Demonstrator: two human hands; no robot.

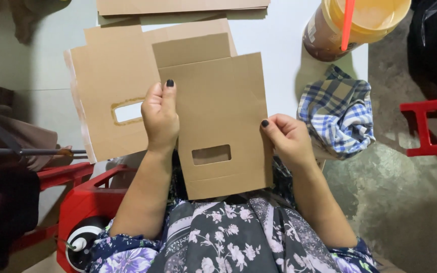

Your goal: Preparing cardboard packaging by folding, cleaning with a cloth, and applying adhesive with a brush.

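I hold a flat brown paper bag blank with a small rectangular cut-out window near its lower middle. My left hand grips its left edge, thumb on top. My right hand pinches its right edge. Under it on the white table lies another brown sheet with a window ringed in glue. More brown sheets lie at the table's far edge.
A blue-and-white checked cloth is bunched at the table's right edge. A yellow-lidded tub with an orange stick stands at the far right. Red plastic stools stand left and right. A metal rod lies at the left.
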